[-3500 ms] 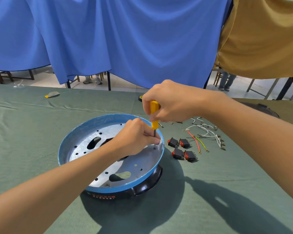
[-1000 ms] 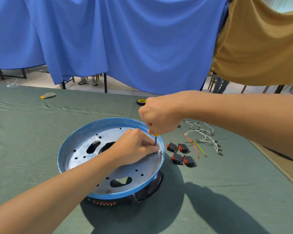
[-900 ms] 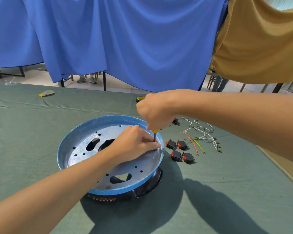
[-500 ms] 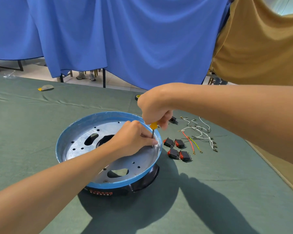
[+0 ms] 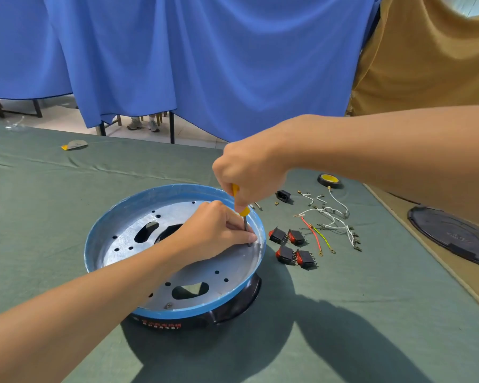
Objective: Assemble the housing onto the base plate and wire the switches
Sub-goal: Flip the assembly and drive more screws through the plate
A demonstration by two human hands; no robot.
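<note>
A round metal base plate [image 5: 138, 233] with a blue rim lies on the black housing [image 5: 233, 308] on the green table. My right hand [image 5: 249, 170] grips a yellow-handled screwdriver [image 5: 243, 211], held upright with its tip on a screw near the plate's right rim. My left hand [image 5: 216, 230] pinches the screwdriver's shaft at the screw. Several black and red rocker switches [image 5: 291, 246] lie right of the plate, beside loose wires [image 5: 329, 225] in white, red and yellow-green.
A black socket part [image 5: 284, 195] and small screws lie behind the switches. A roll of black tape [image 5: 329, 180] sits farther back. A black round cover [image 5: 454, 233] lies at the right table edge. Blue and tan cloths hang behind the table.
My right hand has shifted slightly on the screwdriver handle while both hands stay at the same screw. The view has swung, bringing the tape roll and black cover into sight.
</note>
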